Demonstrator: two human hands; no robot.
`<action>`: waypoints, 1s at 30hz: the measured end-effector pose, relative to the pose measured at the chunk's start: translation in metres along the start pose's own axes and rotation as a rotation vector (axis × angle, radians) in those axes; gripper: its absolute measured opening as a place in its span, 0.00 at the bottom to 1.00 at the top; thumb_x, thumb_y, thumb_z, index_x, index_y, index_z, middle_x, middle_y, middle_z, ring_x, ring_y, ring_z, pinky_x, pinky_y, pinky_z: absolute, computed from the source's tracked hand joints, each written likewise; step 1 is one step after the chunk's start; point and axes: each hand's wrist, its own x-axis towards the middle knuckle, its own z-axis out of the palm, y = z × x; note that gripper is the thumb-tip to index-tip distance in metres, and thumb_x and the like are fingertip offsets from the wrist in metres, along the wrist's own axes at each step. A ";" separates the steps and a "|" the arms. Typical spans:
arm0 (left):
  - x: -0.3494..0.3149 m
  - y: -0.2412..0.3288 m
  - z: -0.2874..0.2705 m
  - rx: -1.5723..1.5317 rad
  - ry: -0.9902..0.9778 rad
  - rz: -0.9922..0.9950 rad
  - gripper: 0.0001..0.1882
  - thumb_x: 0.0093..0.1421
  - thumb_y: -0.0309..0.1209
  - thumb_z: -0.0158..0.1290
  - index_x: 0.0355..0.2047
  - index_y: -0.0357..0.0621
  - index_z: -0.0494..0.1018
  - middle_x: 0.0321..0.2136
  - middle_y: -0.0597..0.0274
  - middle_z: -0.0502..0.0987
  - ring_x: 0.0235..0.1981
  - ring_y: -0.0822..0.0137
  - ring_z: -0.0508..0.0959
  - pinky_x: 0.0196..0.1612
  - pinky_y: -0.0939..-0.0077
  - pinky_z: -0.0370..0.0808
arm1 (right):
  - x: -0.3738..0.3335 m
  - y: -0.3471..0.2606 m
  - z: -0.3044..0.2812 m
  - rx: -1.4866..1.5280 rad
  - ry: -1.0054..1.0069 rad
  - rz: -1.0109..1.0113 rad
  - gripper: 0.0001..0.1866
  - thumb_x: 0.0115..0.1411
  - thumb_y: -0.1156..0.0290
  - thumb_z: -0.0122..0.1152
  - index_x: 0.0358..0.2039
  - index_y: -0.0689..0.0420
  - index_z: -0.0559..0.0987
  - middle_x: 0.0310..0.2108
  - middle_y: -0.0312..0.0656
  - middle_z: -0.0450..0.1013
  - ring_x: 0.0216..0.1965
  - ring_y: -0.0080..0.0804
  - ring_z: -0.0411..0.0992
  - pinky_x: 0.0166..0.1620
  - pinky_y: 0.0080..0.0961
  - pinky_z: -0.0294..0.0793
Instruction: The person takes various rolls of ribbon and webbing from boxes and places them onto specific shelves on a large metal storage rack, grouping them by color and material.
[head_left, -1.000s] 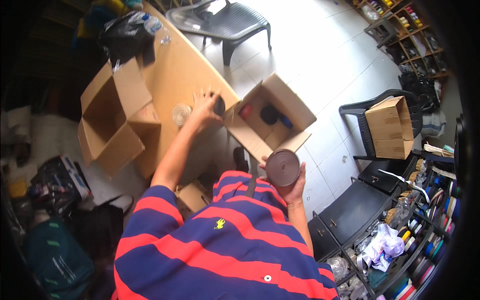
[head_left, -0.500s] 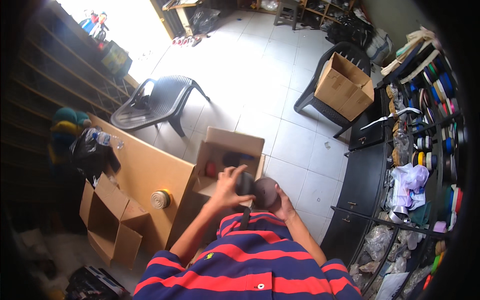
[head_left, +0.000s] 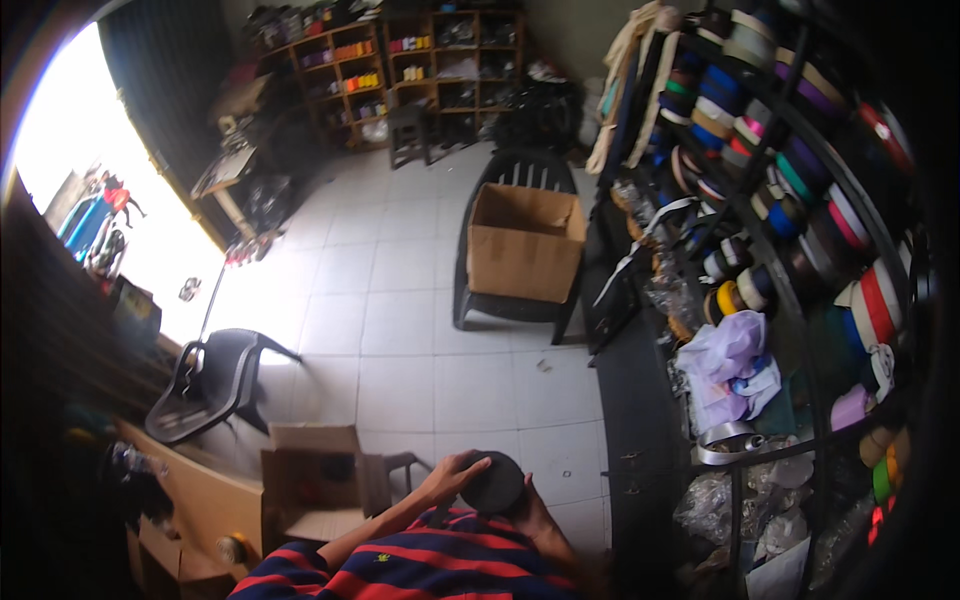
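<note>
A dark, round, flat roll of strap (head_left: 494,487) is held in front of my striped shirt. My left hand (head_left: 456,480) grips its left edge, with the fingers over the upper face. At its right side, my right hand (head_left: 536,512) holds the rim with the thumb pointing up; its other fingers are mostly hidden. Whether a second roll lies under the visible one I cannot tell. To the left of my left forearm stands an open cardboard box (head_left: 314,438) with dark things and something red inside.
A wooden table (head_left: 200,490) with a small coiled roll (head_left: 233,547) is at lower left, a black chair (head_left: 215,385) beyond it. Ahead, another chair (head_left: 510,312) bears a cardboard box (head_left: 525,262). Shelves of coloured strap rolls (head_left: 740,290) line the right side.
My view has swung up and to the right. Two dark rolls, one in each hand, were side by side; now one round face shows between both hands.
</note>
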 end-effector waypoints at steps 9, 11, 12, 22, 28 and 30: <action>0.133 -0.007 -0.015 -0.536 0.162 -0.062 0.30 0.64 0.49 0.45 0.49 0.29 0.67 0.44 0.48 0.74 0.45 0.61 0.73 0.49 0.68 0.70 | 0.016 -0.099 -0.004 0.030 0.421 -0.344 0.32 0.57 0.50 0.61 0.56 0.57 0.67 0.53 0.45 0.67 0.55 0.42 0.65 0.58 0.45 0.63; 0.160 0.014 -0.035 -0.596 0.166 -0.085 0.31 0.65 0.50 0.43 0.48 0.28 0.67 0.44 0.48 0.73 0.45 0.61 0.73 0.50 0.68 0.70 | 0.033 -0.121 -0.011 0.009 0.397 -0.435 0.30 0.56 0.51 0.61 0.53 0.57 0.69 0.52 0.45 0.69 0.54 0.42 0.66 0.57 0.45 0.64; 0.184 0.006 -0.043 -0.620 0.143 -0.040 0.31 0.65 0.50 0.42 0.48 0.28 0.67 0.44 0.49 0.73 0.45 0.61 0.73 0.50 0.68 0.70 | 0.042 -0.133 -0.013 0.023 0.406 -0.462 0.30 0.57 0.51 0.60 0.52 0.57 0.69 0.51 0.45 0.69 0.54 0.42 0.66 0.57 0.45 0.64; 0.363 0.145 -0.154 -0.455 -0.123 0.369 0.32 0.65 0.48 0.44 0.61 0.37 0.56 0.57 0.50 0.62 0.60 0.57 0.63 0.58 0.67 0.64 | 0.129 -0.247 0.057 0.094 0.457 -0.782 0.22 0.58 0.59 0.58 0.48 0.59 0.71 0.48 0.47 0.70 0.51 0.38 0.69 0.55 0.38 0.67; 0.390 0.307 -0.190 -0.642 -0.297 0.285 0.32 0.61 0.43 0.53 0.58 0.38 0.56 0.54 0.49 0.64 0.57 0.58 0.65 0.57 0.63 0.65 | 0.146 -0.309 0.076 -0.004 0.463 -0.938 0.20 0.58 0.66 0.57 0.48 0.63 0.71 0.47 0.48 0.71 0.50 0.38 0.70 0.55 0.34 0.68; 0.397 0.341 -0.190 -0.670 -0.366 0.379 0.31 0.60 0.42 0.55 0.55 0.37 0.57 0.51 0.49 0.67 0.54 0.59 0.69 0.55 0.64 0.67 | 0.150 -0.340 0.106 0.068 0.376 -0.964 0.20 0.58 0.66 0.57 0.49 0.63 0.71 0.48 0.48 0.70 0.51 0.38 0.70 0.55 0.34 0.68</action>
